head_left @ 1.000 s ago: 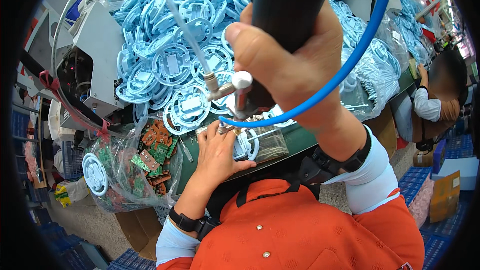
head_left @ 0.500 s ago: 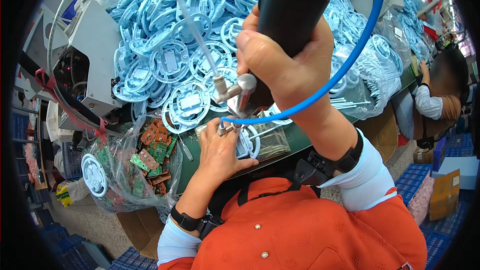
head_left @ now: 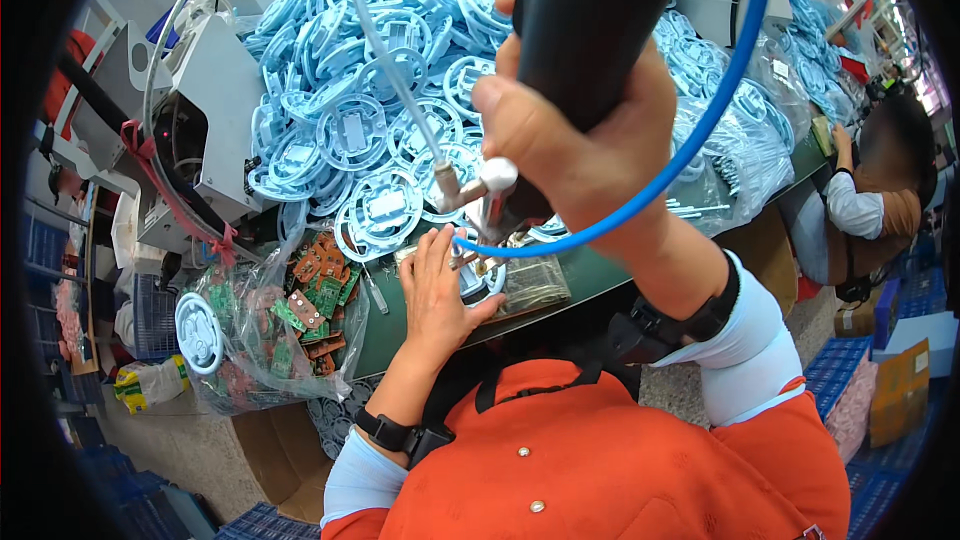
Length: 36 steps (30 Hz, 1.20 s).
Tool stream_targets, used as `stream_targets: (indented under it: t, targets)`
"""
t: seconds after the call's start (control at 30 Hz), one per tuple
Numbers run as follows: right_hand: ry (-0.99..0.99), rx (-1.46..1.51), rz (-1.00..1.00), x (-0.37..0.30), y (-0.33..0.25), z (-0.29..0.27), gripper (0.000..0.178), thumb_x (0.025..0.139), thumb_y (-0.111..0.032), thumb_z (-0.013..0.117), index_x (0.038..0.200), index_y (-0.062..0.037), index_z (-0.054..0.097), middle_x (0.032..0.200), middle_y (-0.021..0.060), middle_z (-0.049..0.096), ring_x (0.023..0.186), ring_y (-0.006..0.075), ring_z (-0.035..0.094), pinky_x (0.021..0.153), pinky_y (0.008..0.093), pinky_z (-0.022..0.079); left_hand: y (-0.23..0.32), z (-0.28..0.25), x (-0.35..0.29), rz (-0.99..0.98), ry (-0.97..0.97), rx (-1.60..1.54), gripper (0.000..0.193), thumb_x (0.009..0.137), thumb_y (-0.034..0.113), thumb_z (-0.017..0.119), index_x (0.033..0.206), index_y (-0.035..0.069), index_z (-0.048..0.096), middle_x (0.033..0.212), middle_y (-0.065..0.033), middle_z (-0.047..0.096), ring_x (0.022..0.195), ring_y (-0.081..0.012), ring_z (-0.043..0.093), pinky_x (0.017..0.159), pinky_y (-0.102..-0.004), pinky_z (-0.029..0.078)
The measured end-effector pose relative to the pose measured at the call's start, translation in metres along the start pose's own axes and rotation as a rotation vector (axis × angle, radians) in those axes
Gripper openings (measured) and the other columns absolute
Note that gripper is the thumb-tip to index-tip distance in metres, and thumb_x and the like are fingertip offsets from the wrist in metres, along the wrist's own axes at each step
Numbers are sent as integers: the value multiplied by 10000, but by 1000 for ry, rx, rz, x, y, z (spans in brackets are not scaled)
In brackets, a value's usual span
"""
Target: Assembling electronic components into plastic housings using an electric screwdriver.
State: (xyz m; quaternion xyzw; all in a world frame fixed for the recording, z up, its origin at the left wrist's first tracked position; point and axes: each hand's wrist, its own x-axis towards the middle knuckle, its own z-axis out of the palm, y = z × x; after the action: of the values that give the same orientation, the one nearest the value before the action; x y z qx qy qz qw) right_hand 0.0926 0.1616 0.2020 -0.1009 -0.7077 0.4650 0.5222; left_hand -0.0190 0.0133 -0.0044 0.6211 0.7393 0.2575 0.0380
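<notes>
Pneumatic screwdriver [head_left: 590, 50], black-bodied, stood upright in the right hand [head_left: 575, 145], fist closed round it, bit down on a pale blue round part [head_left: 478, 275] on the green worktop [head_left: 590, 275]. Left hand [head_left: 440, 290] lay flat, fingers spread, pinning that part. Risk: bit slipping onto the fingers, since they sat just beside it. One driver, one blue air hose [head_left: 700, 130]; blue parts heaped [head_left: 370, 120] beyond counting; one bag of circuit boards [head_left: 290, 325].

bright even overhead light, soft shadows, heavy fisheye bending at the black rim, near tool slightly blurred
</notes>
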Motion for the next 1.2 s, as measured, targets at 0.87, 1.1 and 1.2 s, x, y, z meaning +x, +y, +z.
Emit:
stream_targets:
  t: [0.87, 1.1, 1.2]
  targets:
    - [-20, 211, 1, -11, -20, 5, 407, 845, 1, 633, 1225, 60, 501, 779, 51, 600, 628, 123, 619, 573, 261, 500, 3, -7, -18, -65, -22, -82, 1006, 612, 375, 901, 1416, 19, 411, 1503, -180, 388, 1427, -365, 318, 1123, -603, 199]
    - [-80, 244, 61, -43, -10, 35, 457, 812, 62, 635, 1248, 57, 495, 778, 70, 594, 639, 115, 599, 567, 260, 495, -10, 19, -37, -37, 82, -107, 770, 713, 467, 811, 1301, 38, 560, 1419, -196, 481, 1381, -367, 379, 1104, -591, 223]
    - [-86, 238, 76, -45, -5, 41, 451, 813, 71, 628, 1245, 56, 501, 788, 74, 595, 643, 112, 598, 570, 258, 496, -2, 8, -32, -57, 174, -67, 750, 719, 481, 801, 1295, 54, 581, 1393, -163, 501, 1359, -367, 399, 1110, -582, 223]
